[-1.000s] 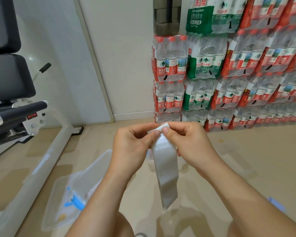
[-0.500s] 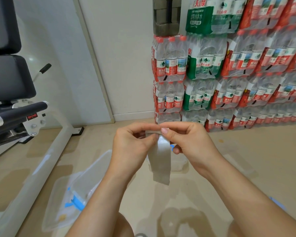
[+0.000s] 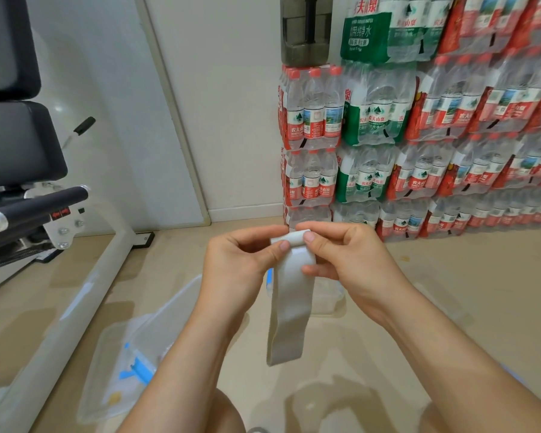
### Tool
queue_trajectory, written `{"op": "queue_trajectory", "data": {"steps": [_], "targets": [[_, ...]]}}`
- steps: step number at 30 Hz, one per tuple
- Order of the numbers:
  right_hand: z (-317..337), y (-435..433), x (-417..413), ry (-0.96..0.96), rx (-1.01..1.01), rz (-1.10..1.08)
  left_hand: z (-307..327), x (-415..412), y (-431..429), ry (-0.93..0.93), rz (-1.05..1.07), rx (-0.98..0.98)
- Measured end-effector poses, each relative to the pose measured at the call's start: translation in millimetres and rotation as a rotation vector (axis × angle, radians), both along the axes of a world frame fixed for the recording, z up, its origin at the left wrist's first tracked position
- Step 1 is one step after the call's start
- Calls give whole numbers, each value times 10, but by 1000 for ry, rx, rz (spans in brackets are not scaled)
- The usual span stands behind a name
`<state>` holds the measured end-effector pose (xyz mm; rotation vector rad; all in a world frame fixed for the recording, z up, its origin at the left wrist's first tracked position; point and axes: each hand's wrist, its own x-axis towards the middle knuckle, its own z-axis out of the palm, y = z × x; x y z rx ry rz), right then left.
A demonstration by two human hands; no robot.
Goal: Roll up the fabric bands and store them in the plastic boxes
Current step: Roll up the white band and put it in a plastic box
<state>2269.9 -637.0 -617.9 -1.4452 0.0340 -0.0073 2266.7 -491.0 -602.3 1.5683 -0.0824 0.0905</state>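
Both hands are being held up at chest height over the floor, working on a pale grey fabric band. The left hand is pinching the band's rolled top end between thumb and forefinger, with the other fingers curled in behind. The right hand is gripping the same small roll from the other side, its thumb and forefinger pressing on the roll's end and a lower finger touching the band's edge just beneath. The rest of the band is hanging straight down from the roll as a flat doubled loop, its lower end dangling free above the beige floor.

Below the left forearm a clear plastic box is sitting on the floor, with a clear lid carrying a blue latch lying just beside it. A second clear box is showing partly behind the band and the right hand. Shrink-wrapped packs of water bottles are standing stacked against the wall, and a white-framed exercise bench with black pads is standing at the left
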Motion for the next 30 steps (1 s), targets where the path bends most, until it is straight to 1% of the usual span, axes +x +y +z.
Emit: {"op": "queue_trajectory", "data": {"steps": [5, 9, 13, 16, 23, 28, 30], "targets": [[-18, 23, 9, 11, 0, -42, -37, 22, -16, -12, 24, 42], [-28, 40, 14, 21, -20, -64, -84, 58, -21, -41, 51, 114], [-5, 44, 0, 2, 8, -64, -94, 70, -29, -75, 61, 146], [-8, 27, 13, -11, -9, -105, -91, 69, -35, -78, 34, 135], [-3, 7, 13, -17, 95, -101, -78, 66, -59, -16, 14, 80], [-20, 41, 16, -2, 49, -80, -76, 77, -38, -17, 59, 31], [-27, 41, 23, 2, 32, -108, -88, 89, -31, -18, 74, 21]]}}
